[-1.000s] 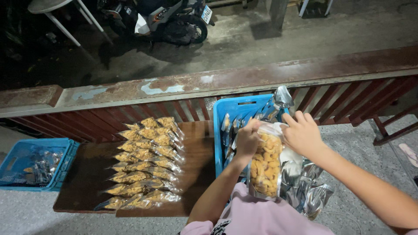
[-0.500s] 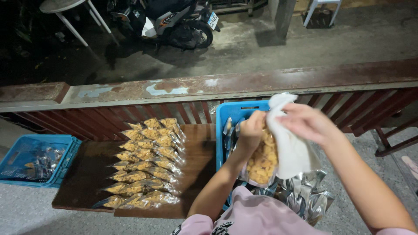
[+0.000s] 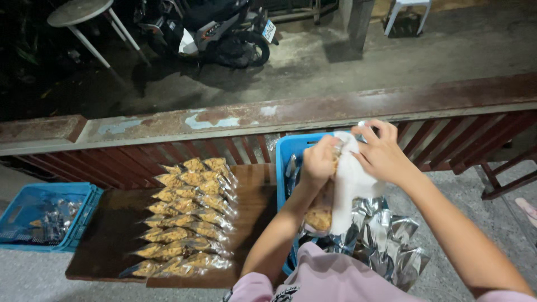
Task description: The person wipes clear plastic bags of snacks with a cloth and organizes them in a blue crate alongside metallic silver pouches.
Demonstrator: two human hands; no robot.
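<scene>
My left hand grips the top of a clear snack bag with yellow-brown pieces at its bottom, held upright over a blue crate. My right hand pinches the same bag's white, frosted-looking side near the top. Both hands are close together at the bag's mouth. Below the bag lie several crumpled silvery empty bags.
Rows of filled snack packets lie on a dark wooden board at left. A second blue crate sits far left. A rusty railing ledge runs across; beyond it stand a scooter, a white table and a stool.
The bag has turned so its white side faces me. My right hand moved from the bag's right edge up to its top, then settled beside my left hand.
</scene>
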